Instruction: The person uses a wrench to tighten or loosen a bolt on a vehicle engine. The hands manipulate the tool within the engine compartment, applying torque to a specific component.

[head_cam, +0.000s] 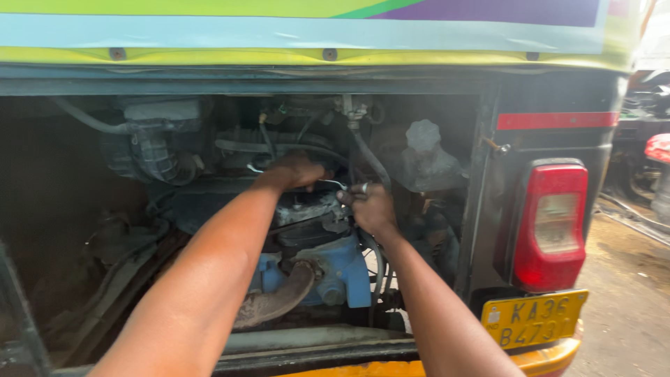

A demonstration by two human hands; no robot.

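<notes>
Both my arms reach into the open rear engine bay of a small yellow and black vehicle. My left hand is closed over something on top of the engine; its fingers are hidden. My right hand grips a thin metal cable or clip that runs between the two hands. A blue engine block sits under the hands, with a rusty curved exhaust pipe beside it.
A ribbed black air hose lies at the upper left. A grey fluid bottle stands at the right of the bay. A red tail light and a yellow number plate are outside on the right.
</notes>
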